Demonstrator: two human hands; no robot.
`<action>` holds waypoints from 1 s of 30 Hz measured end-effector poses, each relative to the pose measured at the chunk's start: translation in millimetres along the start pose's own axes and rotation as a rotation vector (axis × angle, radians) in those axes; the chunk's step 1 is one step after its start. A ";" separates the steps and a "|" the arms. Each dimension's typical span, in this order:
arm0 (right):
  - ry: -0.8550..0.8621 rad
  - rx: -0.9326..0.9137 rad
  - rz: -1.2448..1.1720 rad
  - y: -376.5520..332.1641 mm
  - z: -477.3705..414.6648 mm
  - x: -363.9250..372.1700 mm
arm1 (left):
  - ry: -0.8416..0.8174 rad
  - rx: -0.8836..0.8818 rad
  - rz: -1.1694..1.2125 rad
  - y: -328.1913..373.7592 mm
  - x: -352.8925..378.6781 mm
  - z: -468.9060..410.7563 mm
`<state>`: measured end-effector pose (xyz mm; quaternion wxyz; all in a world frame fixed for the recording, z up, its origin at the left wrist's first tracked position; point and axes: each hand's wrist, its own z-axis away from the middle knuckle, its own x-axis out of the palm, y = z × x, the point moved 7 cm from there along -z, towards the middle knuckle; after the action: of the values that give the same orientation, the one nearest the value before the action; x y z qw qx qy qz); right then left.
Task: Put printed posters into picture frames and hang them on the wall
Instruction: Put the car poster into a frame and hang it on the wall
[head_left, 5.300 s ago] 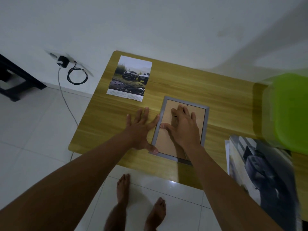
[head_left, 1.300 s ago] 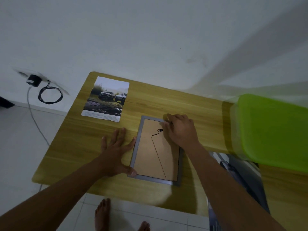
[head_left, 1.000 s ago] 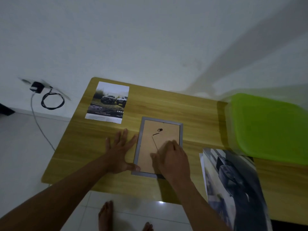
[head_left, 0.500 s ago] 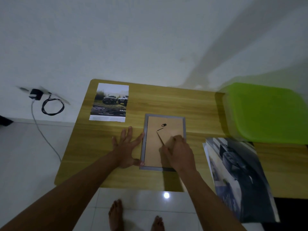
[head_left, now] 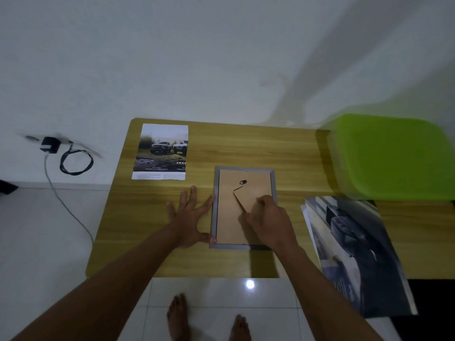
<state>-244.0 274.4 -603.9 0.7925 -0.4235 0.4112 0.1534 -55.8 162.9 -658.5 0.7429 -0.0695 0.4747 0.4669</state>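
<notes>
Frame (head_left: 242, 246) of grey moulding lies face down on the wooden table (head_left: 290, 153), brown backing board (head_left: 229, 217) up. Its long axis runs away from the person, and the end with the small hanger ring (head_left: 243, 182) points at the white wall (head_left: 221, 57). Its near short side sits close to the table's near edge.

The left hand (head_left: 190, 217) lies flat on the wood with fingers spread wide. Its thumb touches the frame's near left corner and its forefinger rests along the left side. The right hand (head_left: 268, 222) rests on the right half of the backing with fingers curled at the stand flap (head_left: 242, 199). Whether they pinch the flap or only press on it cannot be told.

A small poster (head_left: 161, 151) of two off-road cars lies flat at the far left corner, its long axis also toward the wall, apart from the frame. To the right, a stack of larger posters (head_left: 357, 254) lies slanted and hangs over the near edge, near the right forearm. Beyond it a green box lid (head_left: 394, 156) fills the far right of the table.

Bare wood shows between the frame and the small poster, between the frame and the green lid, and from the left hand out to the table's left edge. Off the table to the left, a charger (head_left: 50, 145) sits in a wall socket with a coiled cable (head_left: 76, 162) hanging beside it. Bare feet (head_left: 178, 316) stand on the tiled floor below the near edge
</notes>
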 end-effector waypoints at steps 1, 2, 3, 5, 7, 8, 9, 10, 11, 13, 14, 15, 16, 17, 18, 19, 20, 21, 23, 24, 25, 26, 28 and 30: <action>-0.002 -0.003 -0.002 0.2 0.3 -0.5 | -0.004 -0.006 -0.006 -0.3 0.2 0.1; -0.005 -0.005 -0.004 0.2 0.9 -1.0 | -0.012 -0.012 -0.015 0.1 0.5 -0.6; -0.008 -0.008 -0.004 0.6 1.4 -0.8 | -0.019 -0.018 -0.026 0.8 1.0 -0.9; -0.013 -0.015 0.012 1.2 0.8 0.6 | -0.029 -0.030 -0.059 2.9 0.1 -1.7; -0.014 -0.042 0.099 -0.1 -1.2 1.9 | -0.041 -0.043 -0.074 4.5 -2.4 -1.1; -0.002 -0.075 0.179 -2.8 -3.1 0.8 | -0.047 -0.048 -0.073 4.8 -3.7 -0.6; 0.023 -0.111 0.269 -5.2 -6.7 -1.5 | -0.053 -0.051 -0.072 5.1 -4.7 0.0; 0.060 -0.146 0.350 -7.5 -11.7 -5.9 | -0.060 -0.054 -0.073 5.6 -4.5 0.4; 0.094 -0.175 0.407 -9.4 -19.3 -10.4 | -0.063 -0.057 -0.071 6.1 -3.5 0.8; 0.122 -0.227 0.425 -12.9 -43.0 -16.9 | -0.053 -0.057 -0.076 5.7 -0.4 -0.6; 0.120 -0.257 0.411 -15.0 -57.7 -18.1 | -0.045 -0.054 -0.081 4.9 1.6 -2.5; 0.117 -0.293 0.405 -17.6 -72.4 -17.7 | -0.040 -0.052 -0.085 3.7 3.4 -4.7; 0.116 -0.322 0.408 -19.9 -85.8 -16.6 | -0.038 -0.052 -0.088 2.1 4.8 -6.8; 0.121 -0.340 0.409 -20.9 -97.3 -15.0 | -0.040 -0.050 -0.092 1.1 5.7 -8.4; 0.133 -0.348 0.398 -21.3 -106.1 -14.4 | -0.042 -0.047 -0.095 0.5 6.6 -9.4; 0.147 -0.352 0.380 -20.9 -113.3 -13.5 | -0.044 -0.045 -0.096 0.1 7.1 -9.7; 0.160 -0.353 0.359 -20.6 -118.4 -13.3 | -0.047 -0.043 -0.095 -0.3 7.3 -10.0; 0.165 -0.349 0.333 -19.5 -122.9 -13.5 | -0.050 -0.043 -0.090 -0.1 7.3 -9.8; 0.147 -0.333 0.288 -16.4 -130.1 -13.3 | -0.056 -0.043 -0.080 0.8 8.0 -9.4; 0.135 -0.330 0.276 -15.7 -132.3 -13.3 | -0.058 -0.042 -0.081 0.9 8.1 -9.3; 0.121 -0.329 0.265 -15.9 -133.7 -13.6 | -0.060 -0.042 -0.079 1.0 8.5 -9.0; 0.106 -0.328 0.247 -16.8 -134.3 -14.1 | -0.061 -0.043 -0.072 0.4 9.1 -8.9; 0.076 -0.330 0.214 -20.1 -135.7 -15.9 | -0.060 -0.044 -0.057 -1.3 10.1 -8.6; 0.054 -0.314 0.206 -22.2 -137.4 -18.6 | -0.059 -0.043 -0.062 -1.8 9.8 -8.4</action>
<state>-314.0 153.7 -618.9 0.6854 -0.5017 0.4444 0.2848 -58.7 163.5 -671.2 0.7691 -0.0866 0.4399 0.4555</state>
